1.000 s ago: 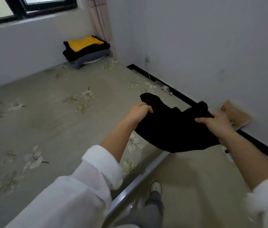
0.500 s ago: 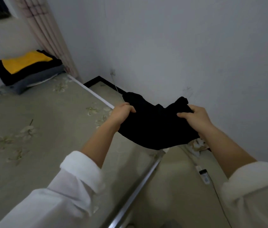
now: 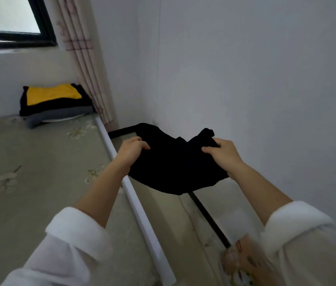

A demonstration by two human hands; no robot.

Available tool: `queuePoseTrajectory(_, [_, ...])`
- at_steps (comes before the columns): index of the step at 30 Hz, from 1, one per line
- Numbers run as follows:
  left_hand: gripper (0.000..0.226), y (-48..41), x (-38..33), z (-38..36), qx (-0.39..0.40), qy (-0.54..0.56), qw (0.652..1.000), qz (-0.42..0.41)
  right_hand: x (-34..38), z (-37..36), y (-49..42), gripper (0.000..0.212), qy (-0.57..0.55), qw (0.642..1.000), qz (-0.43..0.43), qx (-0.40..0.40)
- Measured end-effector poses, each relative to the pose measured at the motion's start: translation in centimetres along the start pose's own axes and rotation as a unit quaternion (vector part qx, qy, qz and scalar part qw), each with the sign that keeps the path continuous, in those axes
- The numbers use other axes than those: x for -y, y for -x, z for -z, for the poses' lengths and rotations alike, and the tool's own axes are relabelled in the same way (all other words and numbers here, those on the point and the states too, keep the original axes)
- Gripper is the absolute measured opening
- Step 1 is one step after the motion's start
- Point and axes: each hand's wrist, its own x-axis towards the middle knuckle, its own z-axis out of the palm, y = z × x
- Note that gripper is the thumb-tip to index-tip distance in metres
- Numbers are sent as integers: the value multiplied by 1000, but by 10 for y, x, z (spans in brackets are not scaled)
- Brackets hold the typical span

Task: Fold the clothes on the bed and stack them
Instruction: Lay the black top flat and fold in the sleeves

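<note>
Bedroom corner, floral-sheet bed at left, folded stack at far corner by curtain. Black garment in mid-air past bed's right edge. Left hand, right hand curled round bunched top edge. Likely light, limp, sags in middle; regrip at corners to spread.

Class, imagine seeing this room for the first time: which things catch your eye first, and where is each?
A black garment hangs in mid-frame, gripped at its top edge by the left hand and right hand, over the gap between bed and wall. At the bed's far corner, beside the curtain, sits a folded stack topped by a bright yellow piece.
</note>
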Motion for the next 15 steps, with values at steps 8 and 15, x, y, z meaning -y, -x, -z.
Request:
queuePoseTrajectory(8, [11, -70, -28, -18, -84, 20, 996, 7, 20, 6, -130, 11, -3, 997, 31, 78])
queuePoseTrajectory(15, [13, -164, -35, 1, -136, 57, 988, 38, 31, -37, -245, 8, 9, 988, 52, 145])
